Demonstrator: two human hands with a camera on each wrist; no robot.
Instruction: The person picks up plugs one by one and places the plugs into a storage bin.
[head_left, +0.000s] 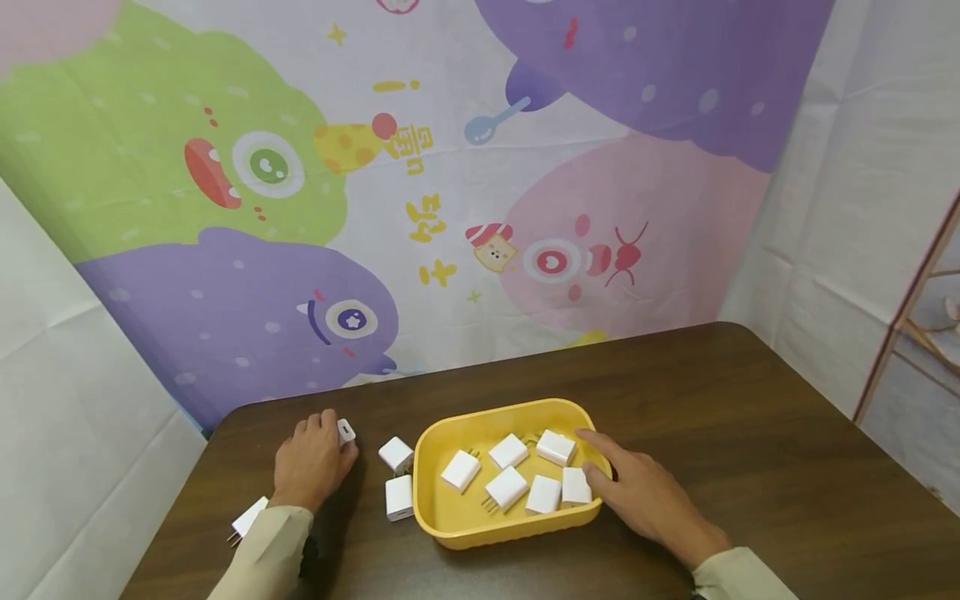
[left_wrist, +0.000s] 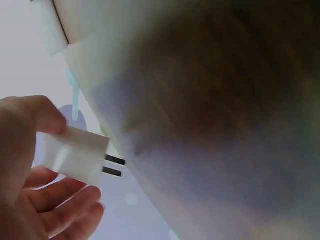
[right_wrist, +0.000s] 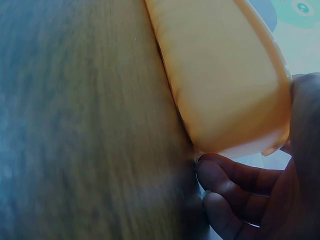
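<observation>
My left hand (head_left: 307,462) pinches a white charger plug (left_wrist: 77,155) between thumb and fingers, over the left part of the table. In the left wrist view its two dark prongs point away from the palm. My right hand (head_left: 648,492) grips the right end of a yellow plastic basket (head_left: 517,531), the thumb and a finger at the rim and other fingers against the outside, as the right wrist view shows. Several white charger plugs (head_left: 507,487) lie scattered inside the basket, some with prongs visible.
Two white plugs, an upper one (head_left: 396,454) and a lower one (head_left: 399,498), lie just left of the basket. Another plug (head_left: 249,517) lies beside the left sleeve. Behind the dark wooden table (head_left: 675,367) hangs a cartoon-printed cloth (head_left: 450,333).
</observation>
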